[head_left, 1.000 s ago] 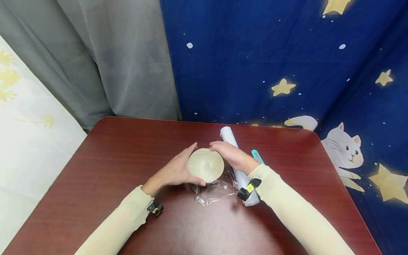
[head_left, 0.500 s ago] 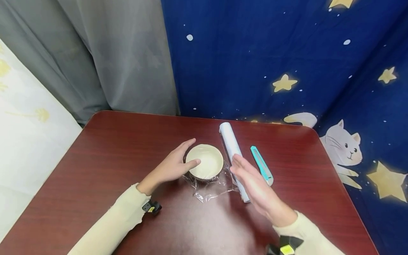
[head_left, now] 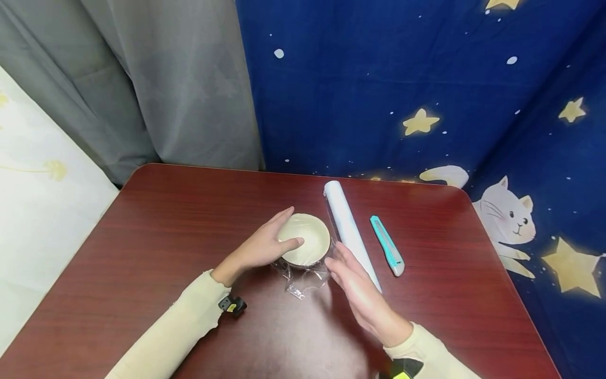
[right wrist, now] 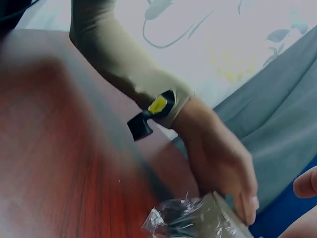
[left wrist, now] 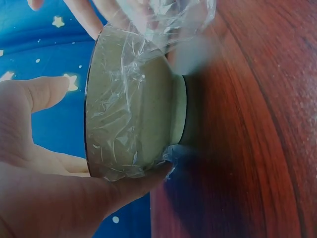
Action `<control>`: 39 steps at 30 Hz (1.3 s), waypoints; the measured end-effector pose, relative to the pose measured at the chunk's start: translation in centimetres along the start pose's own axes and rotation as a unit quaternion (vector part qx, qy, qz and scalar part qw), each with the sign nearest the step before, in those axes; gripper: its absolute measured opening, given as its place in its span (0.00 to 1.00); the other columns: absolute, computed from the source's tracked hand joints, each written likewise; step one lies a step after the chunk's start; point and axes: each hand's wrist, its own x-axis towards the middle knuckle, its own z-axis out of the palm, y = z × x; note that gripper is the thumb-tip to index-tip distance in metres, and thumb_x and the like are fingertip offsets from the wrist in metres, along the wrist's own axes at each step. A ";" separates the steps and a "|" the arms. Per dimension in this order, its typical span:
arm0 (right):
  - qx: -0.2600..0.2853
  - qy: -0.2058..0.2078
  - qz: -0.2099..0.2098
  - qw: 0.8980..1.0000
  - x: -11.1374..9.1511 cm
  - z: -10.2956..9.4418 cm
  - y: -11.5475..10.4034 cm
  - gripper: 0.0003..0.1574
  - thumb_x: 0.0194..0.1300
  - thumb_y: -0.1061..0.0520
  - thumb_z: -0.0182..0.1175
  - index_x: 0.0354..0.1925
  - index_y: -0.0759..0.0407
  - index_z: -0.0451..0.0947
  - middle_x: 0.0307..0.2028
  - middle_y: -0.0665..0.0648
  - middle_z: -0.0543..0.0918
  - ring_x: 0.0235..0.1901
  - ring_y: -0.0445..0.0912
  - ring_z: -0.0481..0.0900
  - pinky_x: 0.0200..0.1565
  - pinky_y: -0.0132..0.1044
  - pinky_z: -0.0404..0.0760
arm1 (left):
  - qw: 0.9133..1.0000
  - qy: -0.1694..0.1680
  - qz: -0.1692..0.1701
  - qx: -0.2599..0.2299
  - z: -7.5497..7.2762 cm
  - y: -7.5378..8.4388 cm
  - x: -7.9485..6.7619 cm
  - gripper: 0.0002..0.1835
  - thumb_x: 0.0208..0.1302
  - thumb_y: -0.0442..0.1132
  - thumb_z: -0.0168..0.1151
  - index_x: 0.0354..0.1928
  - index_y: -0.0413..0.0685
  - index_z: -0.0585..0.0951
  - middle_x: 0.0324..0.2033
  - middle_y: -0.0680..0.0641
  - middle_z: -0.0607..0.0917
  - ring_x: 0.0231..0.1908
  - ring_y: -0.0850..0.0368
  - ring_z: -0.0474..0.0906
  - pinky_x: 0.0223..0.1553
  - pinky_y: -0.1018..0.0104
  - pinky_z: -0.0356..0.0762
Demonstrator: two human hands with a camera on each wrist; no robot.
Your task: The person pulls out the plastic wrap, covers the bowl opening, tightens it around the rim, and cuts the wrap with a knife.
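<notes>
A cream bowl [head_left: 306,239] stands upright on the table with clear plastic wrap [head_left: 303,284] over it, the loose wrap bunched along its near side. My left hand [head_left: 260,245] lies along the bowl's left side, fingers against the wrapped wall. In the left wrist view its thumb [left wrist: 49,91] stands apart from the rim. My right hand [head_left: 357,289] is at the bowl's near right, fingers extended, its fingertips close to the wrap. The wrap creases over the bowl's wall [left wrist: 124,104] in the left wrist view.
A white roll [head_left: 350,231] of plastic wrap lies slantwise right of the bowl, partly behind my right hand. Further right lies a teal utility knife [head_left: 387,245]. The dark red table [head_left: 199,210] ends at a grey curtain [head_left: 199,95] and a blue starry curtain [head_left: 331,95].
My right hand left the bowl's far right rim, swung right and nearer, then came back toward the bowl's near right side. My left thumb lifted from the near rim to over the bowl.
</notes>
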 end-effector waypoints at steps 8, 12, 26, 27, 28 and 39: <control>0.045 -0.004 0.011 0.999 2.3 0.4 1.0 0.50 0.85 0.56 0.50 0.86 0.74 0.36 0.85 0.75 0.46 0.85 0.66 0.47 0.82 0.58 0.51 | 1.000 0.000 -0.006 0.003 0.1 0.1 0.0 0.49 0.75 0.52 0.67 0.86 0.34 0.58 0.84 0.36 0.61 0.83 0.39 0.56 0.81 0.39 0.55; 0.077 -0.026 -0.001 0.997 2.9 0.7 1.0 0.49 0.85 0.57 0.47 0.86 0.74 0.32 0.84 0.76 0.50 0.85 0.68 0.44 0.82 0.60 0.46 | 1.000 0.004 -0.007 0.005 0.2 0.4 0.0 0.49 0.74 0.51 0.68 0.86 0.34 0.58 0.84 0.35 0.60 0.84 0.40 0.55 0.81 0.40 0.54; 0.103 -0.013 0.008 0.995 3.3 0.7 1.0 0.52 0.83 0.57 0.48 0.85 0.76 0.31 0.85 0.77 0.48 0.85 0.66 0.44 0.83 0.60 0.45 | 0.999 0.024 -0.021 0.011 0.6 1.0 -0.6 0.49 0.75 0.50 0.67 0.86 0.33 0.57 0.86 0.36 0.57 0.85 0.42 0.52 0.82 0.42 0.52; 0.099 -0.006 0.012 0.995 3.3 0.5 0.8 0.52 0.83 0.57 0.49 0.85 0.76 0.30 0.85 0.77 0.46 0.85 0.66 0.43 0.83 0.60 0.45 | 0.999 0.027 -0.021 0.013 0.5 1.0 -0.8 0.49 0.75 0.51 0.67 0.86 0.34 0.57 0.86 0.37 0.56 0.85 0.42 0.51 0.82 0.41 0.52; 0.095 0.000 0.013 0.995 3.3 0.3 0.5 0.52 0.83 0.57 0.49 0.85 0.76 0.30 0.85 0.77 0.45 0.85 0.67 0.43 0.83 0.60 0.46 | 0.999 0.031 -0.021 0.012 0.4 1.0 -0.9 0.49 0.75 0.51 0.67 0.86 0.34 0.57 0.86 0.37 0.55 0.85 0.42 0.51 0.82 0.41 0.52; 0.067 0.033 0.006 0.997 4.0 -1.8 -1.7 0.49 0.85 0.55 0.50 0.87 0.73 0.38 0.87 0.70 0.44 0.87 0.57 0.42 0.84 0.47 0.49 | 0.985 0.071 -0.102 -0.123 0.1 1.9 -5.1 0.45 0.85 0.52 0.58 0.89 0.38 0.49 0.87 0.37 0.51 0.84 0.41 0.53 0.82 0.45 0.52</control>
